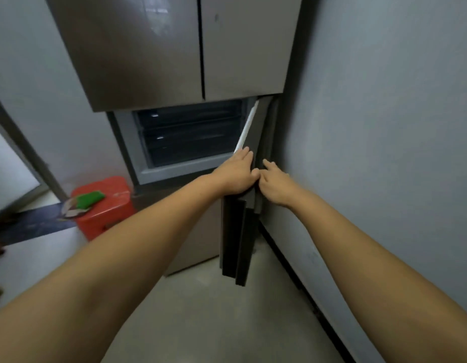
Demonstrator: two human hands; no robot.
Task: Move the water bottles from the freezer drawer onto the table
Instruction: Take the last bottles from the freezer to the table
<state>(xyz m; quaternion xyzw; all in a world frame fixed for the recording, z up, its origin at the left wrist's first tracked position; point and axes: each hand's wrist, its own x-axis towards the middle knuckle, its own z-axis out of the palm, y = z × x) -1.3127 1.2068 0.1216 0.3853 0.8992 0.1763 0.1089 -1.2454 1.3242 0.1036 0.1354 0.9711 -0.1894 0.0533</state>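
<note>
A tall grey fridge (138, 48) stands ahead with its upper doors closed. Its lower freezer door (237, 231) is swung open to the right, edge-on to me. Dark translucent freezer drawers (190, 132) show inside, pushed in; I cannot see any water bottles through them. My left hand (236, 174) wraps over the top edge of the open door. My right hand (275, 184) rests on the same edge from the other side, its thumb touching the left hand. No table is in view.
A red plastic stool (106, 210) with a green item (89, 199) on top stands left of the fridge. A grey wall (384, 127) runs close along the right, just behind the open door. Pale floor (214, 310) lies below.
</note>
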